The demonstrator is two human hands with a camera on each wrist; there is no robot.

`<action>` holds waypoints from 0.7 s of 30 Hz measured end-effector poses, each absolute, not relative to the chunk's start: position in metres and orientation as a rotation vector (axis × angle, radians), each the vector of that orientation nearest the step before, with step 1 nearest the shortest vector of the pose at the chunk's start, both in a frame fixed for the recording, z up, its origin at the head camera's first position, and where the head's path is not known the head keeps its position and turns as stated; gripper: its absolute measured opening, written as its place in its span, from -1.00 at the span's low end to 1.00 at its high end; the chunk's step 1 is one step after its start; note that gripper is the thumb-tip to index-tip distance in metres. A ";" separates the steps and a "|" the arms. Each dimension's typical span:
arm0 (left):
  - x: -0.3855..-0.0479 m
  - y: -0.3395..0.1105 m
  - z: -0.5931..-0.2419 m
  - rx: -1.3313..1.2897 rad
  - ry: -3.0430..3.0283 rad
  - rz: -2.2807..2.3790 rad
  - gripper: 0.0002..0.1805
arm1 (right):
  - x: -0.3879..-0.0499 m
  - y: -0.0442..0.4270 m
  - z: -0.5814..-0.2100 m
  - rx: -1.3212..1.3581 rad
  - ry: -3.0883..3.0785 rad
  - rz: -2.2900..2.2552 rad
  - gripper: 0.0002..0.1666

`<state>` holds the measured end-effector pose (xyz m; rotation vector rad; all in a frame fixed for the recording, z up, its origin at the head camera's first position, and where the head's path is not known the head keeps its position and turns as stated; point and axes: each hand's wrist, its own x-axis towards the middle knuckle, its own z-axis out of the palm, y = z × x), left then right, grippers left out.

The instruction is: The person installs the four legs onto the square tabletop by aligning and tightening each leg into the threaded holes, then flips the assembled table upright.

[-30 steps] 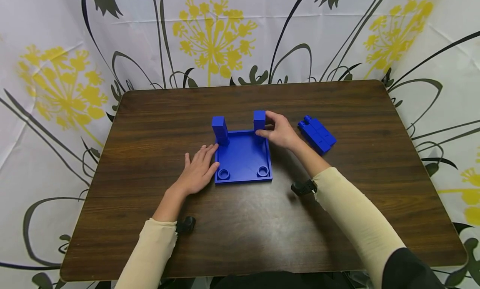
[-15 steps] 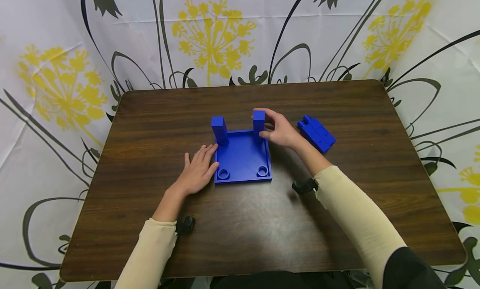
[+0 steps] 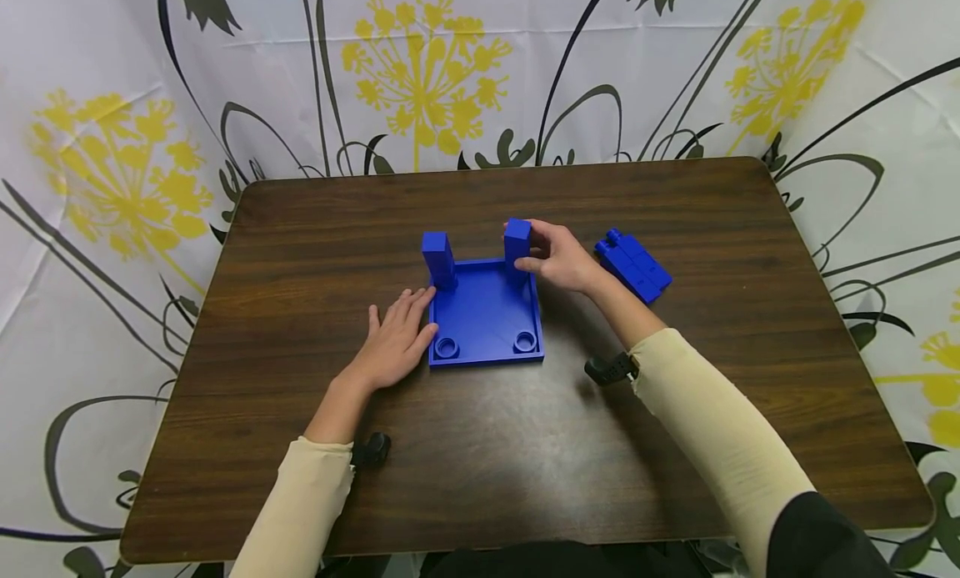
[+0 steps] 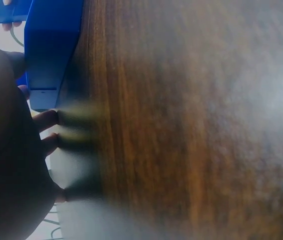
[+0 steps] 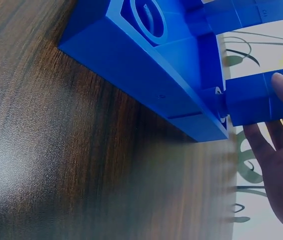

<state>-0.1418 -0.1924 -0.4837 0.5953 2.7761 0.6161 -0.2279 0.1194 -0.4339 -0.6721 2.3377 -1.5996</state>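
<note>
A blue square panel [image 3: 486, 315] with a raised rim lies on the table, round sockets [image 3: 525, 342] in its two near corners. At its far left corner a blue square leg [image 3: 439, 257] stands upright. My right hand [image 3: 564, 261] grips a second blue leg [image 3: 517, 240] at the far right corner, thumb on the near side and fingers round behind. In the right wrist view, the threaded end of this held leg [image 5: 254, 97] sits at the corner socket, with part of the end showing. My left hand [image 3: 397, 340] lies with straight fingers against the panel's left edge.
Two more blue legs [image 3: 633, 267] lie side by side on the brown wooden table [image 3: 675, 444], right of the right hand. A white curtain [image 3: 262, 77] with yellow and grey plants hangs behind the table's far edge.
The right hand's fingers have slid farther round behind the held leg, and that leg has turned slightly at its corner. The left hand and the panel have stayed in place.
</note>
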 end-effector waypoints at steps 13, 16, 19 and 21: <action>-0.141 -0.192 -0.483 0.589 2.780 0.614 -0.32 | -0.230 0.117 -0.443 -0.555 2.500 -1.503 -0.29; -0.141 -0.192 -0.483 0.588 2.780 0.618 -0.32 | -0.230 0.116 -0.442 -0.552 2.522 -1.488 -0.28; -0.141 -0.192 -0.483 0.585 2.779 0.616 -0.33 | -0.229 0.116 -0.441 -0.534 2.543 -1.469 -0.27; -0.141 -0.191 -0.482 0.584 2.775 0.616 -0.33 | -0.228 0.117 -0.441 -0.527 2.551 -1.450 -0.23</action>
